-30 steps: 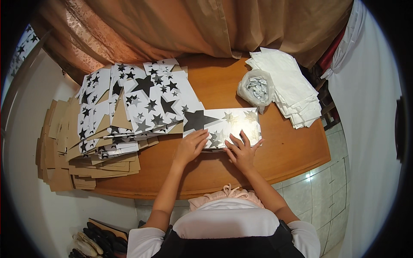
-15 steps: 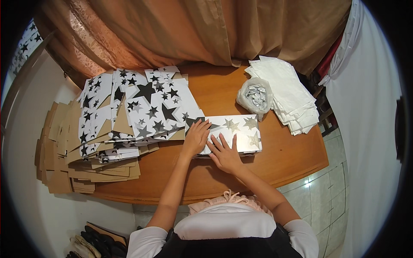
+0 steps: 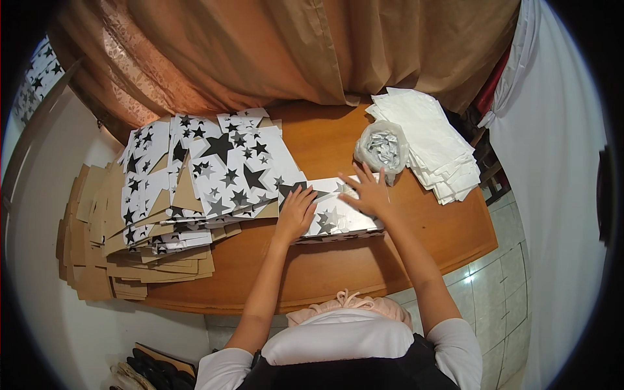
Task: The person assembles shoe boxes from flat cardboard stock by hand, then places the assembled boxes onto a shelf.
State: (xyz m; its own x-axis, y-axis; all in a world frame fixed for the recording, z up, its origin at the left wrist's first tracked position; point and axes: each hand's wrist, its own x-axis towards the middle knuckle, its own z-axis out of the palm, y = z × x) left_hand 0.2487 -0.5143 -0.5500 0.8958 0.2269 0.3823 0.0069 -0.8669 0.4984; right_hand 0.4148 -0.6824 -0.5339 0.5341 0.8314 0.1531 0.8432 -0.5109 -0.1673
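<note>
A white box with a glossy star print [image 3: 331, 221] lies closed on the wooden table in front of me. My left hand [image 3: 297, 211] rests on the left end of its top, palm down with the fingers stretched out. Across the right part of the top lies my right hand [image 3: 368, 195], fingers spread and pointing toward the far edge. Neither hand grips anything. The right hand covers part of the star pattern.
To the left, a stack of flat star-printed cardboard sheets [image 3: 227, 170] touches the box's side, with brown cardboard [image 3: 91, 260] beneath. A plastic bag of small silvery pieces [image 3: 383, 148] stands behind the box, beside white paper sheets [image 3: 432, 140]. The table [image 3: 442, 227] has a curved front edge.
My right hand has slid right and away from me across the box top, fingers spreading wider. My left hand stays nearly in place at the left end.
</note>
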